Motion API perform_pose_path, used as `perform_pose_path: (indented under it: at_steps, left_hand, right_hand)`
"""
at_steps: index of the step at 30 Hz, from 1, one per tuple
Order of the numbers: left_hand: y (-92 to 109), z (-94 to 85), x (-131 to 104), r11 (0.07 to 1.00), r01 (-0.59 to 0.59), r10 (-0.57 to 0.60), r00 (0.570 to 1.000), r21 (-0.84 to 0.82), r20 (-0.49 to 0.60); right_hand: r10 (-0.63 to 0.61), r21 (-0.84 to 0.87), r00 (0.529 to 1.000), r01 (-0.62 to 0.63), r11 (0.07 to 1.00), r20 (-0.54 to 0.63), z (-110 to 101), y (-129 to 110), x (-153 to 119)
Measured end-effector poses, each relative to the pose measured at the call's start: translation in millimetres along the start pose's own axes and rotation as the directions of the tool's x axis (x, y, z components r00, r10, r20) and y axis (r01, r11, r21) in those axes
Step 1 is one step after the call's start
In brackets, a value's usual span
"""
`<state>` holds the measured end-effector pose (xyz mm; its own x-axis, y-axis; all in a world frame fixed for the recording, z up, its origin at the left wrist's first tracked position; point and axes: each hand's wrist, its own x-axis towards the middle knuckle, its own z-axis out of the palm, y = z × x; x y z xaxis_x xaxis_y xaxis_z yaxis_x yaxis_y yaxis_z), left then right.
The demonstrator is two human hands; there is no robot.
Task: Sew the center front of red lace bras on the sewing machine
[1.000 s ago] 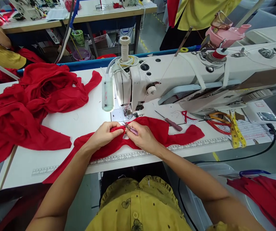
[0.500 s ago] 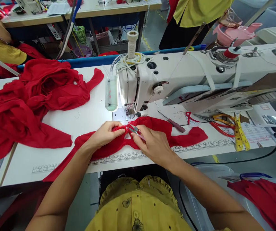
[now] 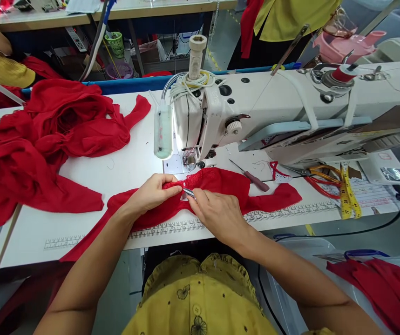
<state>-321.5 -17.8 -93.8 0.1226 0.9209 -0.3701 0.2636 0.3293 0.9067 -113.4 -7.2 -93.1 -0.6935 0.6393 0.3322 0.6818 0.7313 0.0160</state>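
A red garment (image 3: 217,184) with a lace part lies across the table edge in front of the sewing machine (image 3: 217,111). My left hand (image 3: 156,195) is closed, pinching the lace edge between thumb and fingers. Thread snips (image 3: 189,192) are held in my right hand (image 3: 220,211), whose fingers wrap round the handles. The blades look closed, and their tips touch or nearly touch the cloth beside my left thumb. Most of the snips is hidden by my fingers. A small white patch shows at the cloth under the blades.
Red garments (image 3: 53,135) are heaped on the left. An awl-like tool (image 3: 254,180), orange-handled scissors (image 3: 325,174) and a yellow tape measure (image 3: 348,195) lie right of the machine. A printed ruler (image 3: 290,209) runs along the front edge. Other people in yellow work beyond.
The snips' blades, spread apart before, are now together. My right-hand fingers have closed further round them. My left hand keeps its pinch, and the view has shifted slightly.
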Motion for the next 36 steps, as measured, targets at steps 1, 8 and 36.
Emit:
perform_pose_path:
  at_steps: [1,8,36]
  left_hand:
    - [0.0,0.0,-0.1,1.000,-0.004,0.004,1.000,0.003,0.000]
    - [0.2,0.4,1.0,1.000,-0.006,0.006,1.000,0.006,-0.004]
    - [1.0,0.1,0.3,1.000,-0.010,0.010,1.000,-0.007,-0.010]
  right_hand:
    - [-0.005,-0.010,1.000,0.005,1.000,-0.007,0.4,0.0,-0.2]
    - [-0.058,-0.124,0.995,0.047,0.991,-0.084,3.5,-3.5,0.2]
    - [-0.106,-0.239,0.994,0.095,0.966,-0.033,-4.9,-7.5,0.3]
